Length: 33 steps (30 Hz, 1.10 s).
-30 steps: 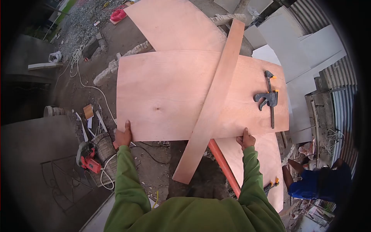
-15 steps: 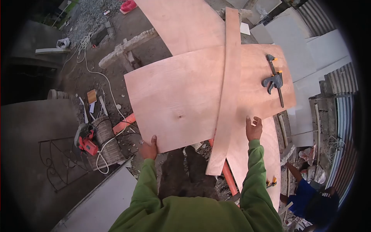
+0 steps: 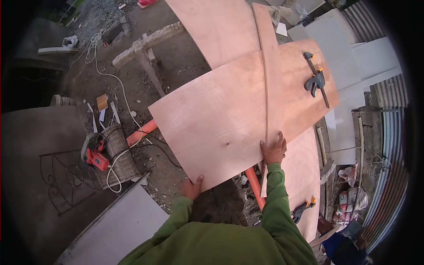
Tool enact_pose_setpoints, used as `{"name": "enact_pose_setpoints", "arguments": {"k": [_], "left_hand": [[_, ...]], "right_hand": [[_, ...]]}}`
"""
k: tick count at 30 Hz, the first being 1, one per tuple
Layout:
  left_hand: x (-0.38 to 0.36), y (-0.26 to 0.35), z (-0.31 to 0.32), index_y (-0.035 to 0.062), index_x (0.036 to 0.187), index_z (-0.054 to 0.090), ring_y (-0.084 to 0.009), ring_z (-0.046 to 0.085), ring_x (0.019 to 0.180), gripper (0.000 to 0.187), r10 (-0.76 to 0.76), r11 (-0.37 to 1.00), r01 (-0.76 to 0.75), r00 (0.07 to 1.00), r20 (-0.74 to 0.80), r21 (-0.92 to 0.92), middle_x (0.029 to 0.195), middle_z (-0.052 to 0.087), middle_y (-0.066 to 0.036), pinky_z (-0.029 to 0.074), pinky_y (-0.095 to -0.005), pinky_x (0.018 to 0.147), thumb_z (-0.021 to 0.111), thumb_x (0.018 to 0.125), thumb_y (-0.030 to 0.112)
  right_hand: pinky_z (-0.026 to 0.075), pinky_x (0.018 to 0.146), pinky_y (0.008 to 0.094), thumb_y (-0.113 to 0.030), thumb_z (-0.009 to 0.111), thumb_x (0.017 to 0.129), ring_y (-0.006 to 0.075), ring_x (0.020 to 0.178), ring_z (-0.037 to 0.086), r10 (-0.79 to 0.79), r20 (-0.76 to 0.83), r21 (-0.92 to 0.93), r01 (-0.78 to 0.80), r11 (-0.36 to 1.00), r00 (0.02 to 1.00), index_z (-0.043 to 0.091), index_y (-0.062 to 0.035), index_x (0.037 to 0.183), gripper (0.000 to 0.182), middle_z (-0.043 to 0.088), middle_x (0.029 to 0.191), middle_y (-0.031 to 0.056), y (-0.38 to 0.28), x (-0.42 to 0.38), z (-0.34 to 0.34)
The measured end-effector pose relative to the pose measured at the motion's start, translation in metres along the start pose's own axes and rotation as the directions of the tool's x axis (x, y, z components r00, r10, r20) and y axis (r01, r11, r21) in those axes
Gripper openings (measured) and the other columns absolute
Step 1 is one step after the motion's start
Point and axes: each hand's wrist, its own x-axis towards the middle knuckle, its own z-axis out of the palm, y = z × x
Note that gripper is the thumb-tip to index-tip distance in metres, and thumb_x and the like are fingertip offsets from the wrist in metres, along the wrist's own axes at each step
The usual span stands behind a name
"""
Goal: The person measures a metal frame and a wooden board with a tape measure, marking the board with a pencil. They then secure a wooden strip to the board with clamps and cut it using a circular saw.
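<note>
My left hand [image 3: 193, 187] is closed on the near corner of a wide plywood sheet [image 3: 212, 119], thumb on top and the fingers hidden at its edge. My right hand [image 3: 274, 150] spans a long narrow plywood strip [image 3: 273, 75] lying across the sheet, thumb at its left side and fingers at its right. The strip's near end hangs past the sheet's front edge. On the sheet's right part lies a black bar clamp [image 3: 315, 80] with orange pads. Under this sheet, more plywood [image 3: 221, 26] extends to the far side.
A red circular saw [image 3: 95, 152] sits at left with a pale cord [image 3: 121, 86]. Orange pipe [image 3: 254, 185] runs beneath the plywood. A second clamp [image 3: 302, 210] is at the lower right, near a person in blue [image 3: 340, 247]. Corrugated metal [image 3: 388, 145] stands at right.
The wide sheet has turned, its near left corner shifting right and towards me with my left hand. My right hand has moved from above the sheet onto the strip. The person at right has shifted lower.
</note>
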Motion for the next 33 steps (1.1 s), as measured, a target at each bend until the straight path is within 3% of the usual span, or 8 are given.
{"name": "enact_pose_setpoints", "arguments": {"k": [5, 7, 10, 12, 14, 18, 26, 33], "left_hand": [[-0.026, 0.002, 0.023, -0.0080, 0.101, 0.062, -0.0316, 0.065, 0.092, 0.062, -0.124, 0.983, 0.127, 0.992, -0.029, 0.134, 0.097, 0.067, -0.022, 0.050, -0.0392, 0.081, 0.070, 0.077, 0.049], [-0.022, 0.015, 0.013, -0.0086, 0.105, 0.058, -0.0298, 0.065, 0.089, 0.061, -0.038, 0.997, 0.040, 0.999, 0.029, -0.073, 0.097, 0.067, -0.019, 0.050, -0.0384, 0.080, 0.074, 0.076, 0.043], [0.020, -0.013, 0.004, -0.0071, 0.112, 0.051, -0.0231, 0.064, 0.083, 0.062, -0.049, 0.988, 0.047, 0.999, -0.010, -0.149, 0.097, 0.065, -0.015, 0.051, -0.0342, 0.075, 0.077, 0.075, 0.035], [0.053, 0.014, -0.024, -0.0040, 0.118, 0.045, -0.0165, 0.062, 0.082, 0.064, -0.092, 0.987, 0.085, 0.995, -0.046, -0.139, 0.097, 0.063, -0.012, 0.050, -0.0280, 0.073, 0.077, 0.076, 0.033], [0.080, 0.048, -0.041, -0.0028, 0.115, 0.044, -0.0123, 0.062, 0.083, 0.061, -0.130, 0.942, 0.091, 0.986, -0.101, -0.322, 0.096, 0.064, -0.012, 0.049, -0.0232, 0.073, 0.077, 0.077, 0.031], [0.132, 0.082, -0.042, -0.0063, 0.115, 0.050, -0.0175, 0.062, 0.088, 0.061, -0.014, 0.924, -0.041, 0.990, -0.139, -0.381, 0.102, 0.064, -0.013, 0.050, -0.0287, 0.078, 0.079, 0.075, 0.028], [0.137, 0.103, -0.019, -0.0093, 0.112, 0.056, -0.0213, 0.062, 0.091, 0.057, -0.069, 0.853, -0.109, 0.945, -0.319, -0.510, 0.106, 0.064, -0.014, 0.048, -0.0330, 0.084, 0.080, 0.071, 0.022], [0.152, 0.119, -0.025, -0.0090, 0.112, 0.056, -0.0218, 0.062, 0.091, 0.057, -0.090, 0.863, -0.068, 0.955, -0.284, -0.500, 0.107, 0.063, -0.015, 0.049, -0.0323, 0.082, 0.081, 0.070, 0.020]], "right_hand": [[0.031, 0.100, 0.0588, -0.037, 0.076, 0.069, 0.0437, 0.128, 0.029, -0.103, -0.010, -0.035, 0.102, 0.994, 0.995, 0.028, -0.0208, 0.142, 0.088, 0.030, 0.141, 0.0218, 0.029, 0.010, -0.006], [0.031, 0.100, 0.0587, -0.037, 0.076, 0.069, 0.0439, 0.127, 0.030, -0.121, -0.025, -0.037, 0.120, 0.992, 0.992, 0.028, -0.0206, 0.142, 0.089, 0.031, 0.141, 0.0220, 0.033, 0.009, -0.002], [0.031, 0.100, 0.0583, -0.037, 0.076, 0.069, 0.0445, 0.126, 0.030, -0.149, -0.069, -0.021, 0.148, 0.989, 0.986, 0.028, -0.0203, 0.142, 0.089, 0.031, 0.140, 0.0226, 0.033, 0.011, 0.003], [0.030, 0.100, 0.0580, -0.037, 0.076, 0.070, 0.0450, 0.126, 0.029, -0.154, -0.092, -0.019, 0.153, 0.988, 0.984, 0.028, -0.0201, 0.143, 0.089, 0.030, 0.140, 0.0230, 0.036, 0.007, 0.006], [0.028, 0.101, 0.0577, -0.039, 0.074, 0.071, 0.0452, 0.126, 0.029, -0.140, -0.151, -0.065, 0.132, 0.989, 0.978, 0.028, -0.0206, 0.143, 0.088, 0.031, 0.139, 0.0233, 0.035, 0.006, 0.013], [0.027, 0.100, 0.0589, -0.043, 0.072, 0.072, 0.0441, 0.124, 0.030, -0.163, -0.227, -0.115, 0.140, 0.983, 0.960, 0.028, -0.0213, 0.143, 0.086, 0.032, 0.138, 0.0226, 0.033, 0.008, 0.021], [0.028, 0.095, 0.0599, -0.058, 0.076, 0.059, 0.0401, 0.124, 0.030, 0.182, -0.188, -0.098, -0.203, 0.974, 0.965, 0.033, -0.0045, 0.136, 0.103, 0.035, 0.132, 0.0183, -0.004, 0.017, 0.005], [0.026, 0.097, 0.0580, -0.052, 0.077, 0.059, 0.0355, 0.124, 0.033, 0.039, -0.236, -0.075, -0.058, 0.995, 0.971, 0.040, -0.0013, 0.128, 0.093, 0.037, 0.130, 0.0180, 0.021, 0.032, 0.014]]}}
